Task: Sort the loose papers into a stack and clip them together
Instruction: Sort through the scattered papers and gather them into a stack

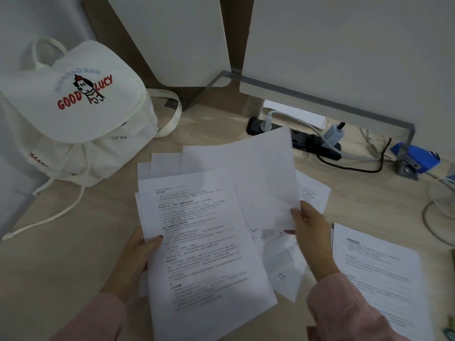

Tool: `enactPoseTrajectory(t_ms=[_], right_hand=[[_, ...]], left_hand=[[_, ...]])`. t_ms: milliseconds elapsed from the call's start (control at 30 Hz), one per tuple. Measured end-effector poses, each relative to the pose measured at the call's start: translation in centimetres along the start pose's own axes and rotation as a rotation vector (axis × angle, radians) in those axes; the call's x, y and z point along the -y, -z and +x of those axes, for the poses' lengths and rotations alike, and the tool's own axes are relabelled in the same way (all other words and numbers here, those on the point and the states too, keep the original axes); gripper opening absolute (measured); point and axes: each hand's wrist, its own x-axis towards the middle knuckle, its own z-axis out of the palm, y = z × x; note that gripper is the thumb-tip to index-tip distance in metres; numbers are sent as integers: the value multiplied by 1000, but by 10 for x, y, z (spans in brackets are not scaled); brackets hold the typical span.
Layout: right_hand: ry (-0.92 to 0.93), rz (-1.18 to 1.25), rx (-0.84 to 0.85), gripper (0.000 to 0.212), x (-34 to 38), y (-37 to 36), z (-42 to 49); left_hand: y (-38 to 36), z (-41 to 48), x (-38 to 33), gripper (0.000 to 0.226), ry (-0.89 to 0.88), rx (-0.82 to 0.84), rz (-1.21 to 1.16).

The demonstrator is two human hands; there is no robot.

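My left hand (pixel 134 264) grips the left edge of a bundle of printed sheets (pixel 204 244), thumb on the top page, held above the wooden desk (pixel 73 242). My right hand (pixel 311 232) pinches the lower right corner of a blank-looking sheet (pixel 248 173) that lies lifted over the bundle. More printed sheets (pixel 312 193) poke out beneath it on the right. A separate printed page (pixel 379 274) lies flat on the desk at the right. No clip can be made out.
A white "GOOD LUCY" backpack (pixel 81 107) stands at the back left. A black power strip (pixel 307 141) with plugs and cables runs along the back under a grey metal stand (pixel 320 99). A blue object (pixel 416 158) sits at the far right.
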Motion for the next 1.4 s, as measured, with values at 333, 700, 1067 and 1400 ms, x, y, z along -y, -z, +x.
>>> enactPoseTrajectory(t_ms=[333,700,1067,1400], right_hand=[[476,73,-95,26,18,74,-40],[692,-308,412,34,-101,37,-65],[81,-2,326,46,-97,44,-77],[-619,753,552,29,-69,5,-109]], left_hand=[[-40,-7,16,31,63,59,-118],[-57,-20,37,44,226,-55,-201],[-69,-46,53,28,58,-101,-7],[-65,-50,55,26,85,-159,-157]])
